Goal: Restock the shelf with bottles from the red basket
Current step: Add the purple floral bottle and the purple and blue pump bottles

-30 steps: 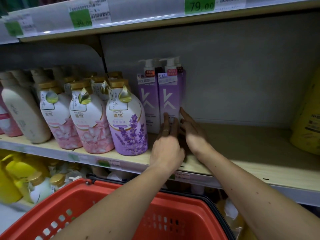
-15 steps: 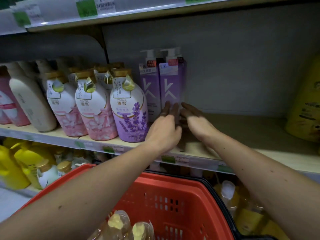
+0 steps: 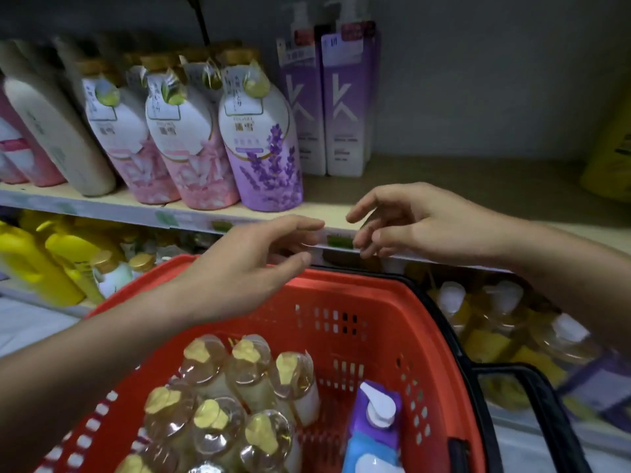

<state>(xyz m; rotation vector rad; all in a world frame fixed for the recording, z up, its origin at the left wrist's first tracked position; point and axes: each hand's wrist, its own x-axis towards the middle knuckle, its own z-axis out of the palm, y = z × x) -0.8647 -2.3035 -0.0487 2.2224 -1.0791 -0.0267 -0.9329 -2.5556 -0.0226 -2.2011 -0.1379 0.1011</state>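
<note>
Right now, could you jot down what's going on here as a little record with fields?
left hand: open, holding nothing, over the basket's far rim
right hand: open, holding nothing, in front of the shelf edge
red basket: holds clear gold-capped bottles and one purple pump bottle
shelf: two purple K bottles upright at the back, bare space to their right

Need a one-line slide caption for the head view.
Both empty hands, left and right, hover above the red basket of bottles.

both forearms bare, hands (image 3: 341,247) ungloved, no sleeves.
</note>
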